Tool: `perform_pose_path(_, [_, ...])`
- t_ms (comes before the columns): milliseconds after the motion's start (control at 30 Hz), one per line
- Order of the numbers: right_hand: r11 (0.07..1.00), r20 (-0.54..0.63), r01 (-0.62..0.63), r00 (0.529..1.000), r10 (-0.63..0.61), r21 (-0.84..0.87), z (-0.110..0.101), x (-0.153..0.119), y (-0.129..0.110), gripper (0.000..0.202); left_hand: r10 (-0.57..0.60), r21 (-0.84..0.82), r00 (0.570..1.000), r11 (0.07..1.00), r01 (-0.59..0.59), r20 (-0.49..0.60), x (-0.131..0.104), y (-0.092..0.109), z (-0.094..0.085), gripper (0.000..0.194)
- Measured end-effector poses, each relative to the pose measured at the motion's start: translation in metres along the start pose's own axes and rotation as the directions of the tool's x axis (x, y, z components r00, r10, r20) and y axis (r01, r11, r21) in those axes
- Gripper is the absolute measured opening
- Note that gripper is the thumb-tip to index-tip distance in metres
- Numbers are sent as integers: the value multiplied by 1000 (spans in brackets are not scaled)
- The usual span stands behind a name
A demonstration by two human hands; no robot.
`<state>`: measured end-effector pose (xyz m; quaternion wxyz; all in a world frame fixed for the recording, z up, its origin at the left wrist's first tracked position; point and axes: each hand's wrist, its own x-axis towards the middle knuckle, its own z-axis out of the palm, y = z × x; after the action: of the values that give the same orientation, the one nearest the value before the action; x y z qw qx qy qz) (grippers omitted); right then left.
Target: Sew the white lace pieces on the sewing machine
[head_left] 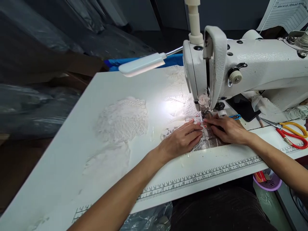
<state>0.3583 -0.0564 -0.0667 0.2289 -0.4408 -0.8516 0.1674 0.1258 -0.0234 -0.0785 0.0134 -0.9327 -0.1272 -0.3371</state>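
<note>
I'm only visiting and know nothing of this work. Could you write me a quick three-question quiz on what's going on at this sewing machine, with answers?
1. True or false: the left hand rests on white lace, close to the right hand, at the sewing machine.

2. Which colours are the handles of the scissors?
A) Blue and green
B) Red and yellow
C) Both black

3. Fill in the blank: a printed ____ with numbers runs along the near edge of the white table.

Key:
1. True.
2. B.
3. Ruler scale.
</note>
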Motion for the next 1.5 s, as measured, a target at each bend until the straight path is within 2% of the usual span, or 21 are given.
perform_pose_path(133, [993,-12,64,998,-64,100,-4,-2,-1,37,15,7,1000,1000,-15,5,0,1,-1,13])
perform_pose_path(300, [980,-23,199,980,-199,-12,0,-5,-2,32,8,13,1000,1000,-9,22,0,0,-1,15])
perform_pose_path(467, [954,18,266,964,-266,-140,0,-5,-4,30,-2,-3,998,1000,2,66,-3,-1,-2,14])
perform_pose_path(633, [936,92,263,964,-248,-233,0,-6,-7,29,-22,47,999,999,20,45,1,-1,-7,11])
perform_pose_path(800, [932,78,259,966,-247,-255,2,-7,-9,30,-53,185,996,982,39,70,5,0,-10,17])
perform_pose_path(1000, [935,76,250,968,-239,-253,2,-7,-10,32,-39,229,992,973,12,116,1,-1,-7,22])
perform_pose_path(1333, [929,101,250,968,-231,-272,2,-7,-10,30,-175,329,964,939,101,202,3,13,-8,29])
perform_pose_path(1400, [924,118,254,966,-229,-286,2,-6,-10,30,-160,335,960,939,76,229,4,9,-6,31])
perform_pose_path(1500, [905,139,246,968,-210,-348,2,-4,-12,30,-96,282,947,960,6,307,7,-7,-5,33])
